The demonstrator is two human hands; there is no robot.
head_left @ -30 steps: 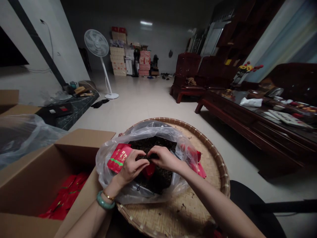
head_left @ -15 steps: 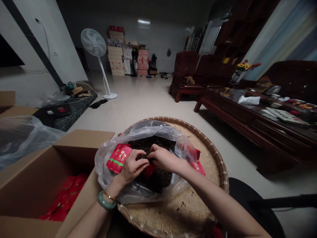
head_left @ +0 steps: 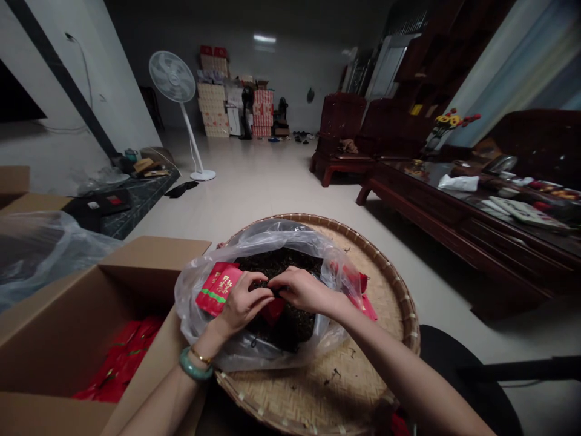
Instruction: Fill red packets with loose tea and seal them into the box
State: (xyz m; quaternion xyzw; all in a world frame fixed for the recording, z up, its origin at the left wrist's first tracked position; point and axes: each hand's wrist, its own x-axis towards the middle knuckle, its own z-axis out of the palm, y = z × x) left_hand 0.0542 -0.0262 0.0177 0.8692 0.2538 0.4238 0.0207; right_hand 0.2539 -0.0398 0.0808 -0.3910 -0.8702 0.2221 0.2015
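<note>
A: Entry one: the hands, as my head feed shows them?

B: Left hand: thumb and forefinger bowed into a loose C, tips slightly parted. Right hand: fingers bunched towards its thumb, tips at or just beside the left's. From this distance I cannot tell what either has hold of.

A: Entry two: the item nearest them?

B: Small plain red piece, possibly a packet, lying between the hands, just below the fingertips, on the wearer's side.

A: Long axis? Nearer hand?

B: Fingers cover much of it; I cannot give an axis. Both sets of fingertips meet above it from opposite sides, so I log neither as nearer.

A: Surroundings?

B: Loose, dark brown, leaf-like matter under the hands, inside a translucent plastic bag, mouth spread wide. Flat red packet with gold lettering and a green band, just left of the left hand. Red pieces, form unclear, at the bag's right. Beneath: round woven bamboo tray. Left of that: brown cardboard carton containing red packets with green strips.
</note>
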